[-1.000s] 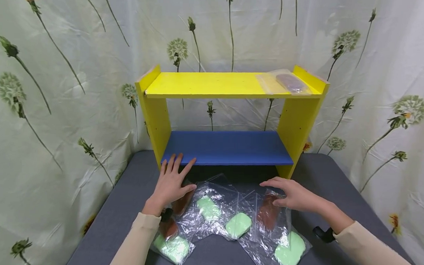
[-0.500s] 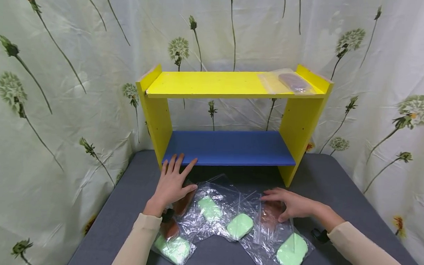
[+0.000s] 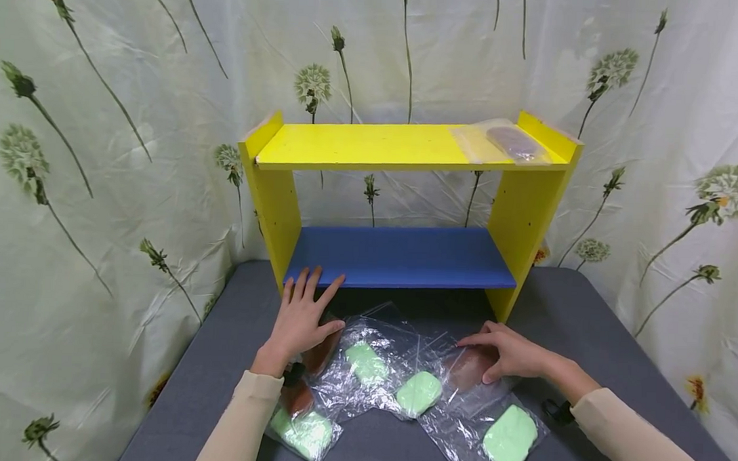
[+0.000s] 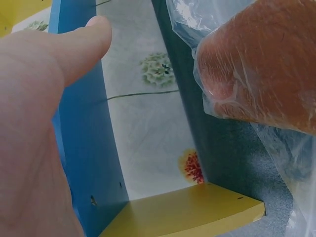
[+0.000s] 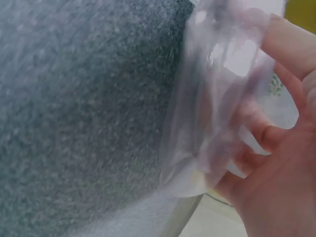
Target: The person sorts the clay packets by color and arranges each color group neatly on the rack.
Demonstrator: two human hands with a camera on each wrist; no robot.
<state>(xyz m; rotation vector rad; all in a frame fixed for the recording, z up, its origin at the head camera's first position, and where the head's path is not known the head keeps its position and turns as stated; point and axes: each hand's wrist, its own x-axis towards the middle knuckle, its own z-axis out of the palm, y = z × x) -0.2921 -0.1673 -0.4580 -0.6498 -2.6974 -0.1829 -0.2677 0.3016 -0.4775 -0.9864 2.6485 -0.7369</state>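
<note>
My right hand pinches a clear zip bag with a reddish-brown flat piece inside, over the right part of the bag pile. In the right wrist view the right hand has thumb and fingers on either side of the crinkled clear plastic. My left hand is spread, fingertips right at the front edge of the blue shelf. Under its thumb side lies a bagged brown piece, large in the left wrist view as a brown piece in clear film.
Several clear bags hold pale green rounded pieces, such as one green piece in the middle and another green piece at right. A yellow shelf unit stands behind, with a bagged purplish piece on top. A flowered curtain surrounds the grey table.
My right hand has come down onto the brown piece's bag, and its fingers have closed on it. The bag has tilted and its lower end has come up. The left hand stays in place.
</note>
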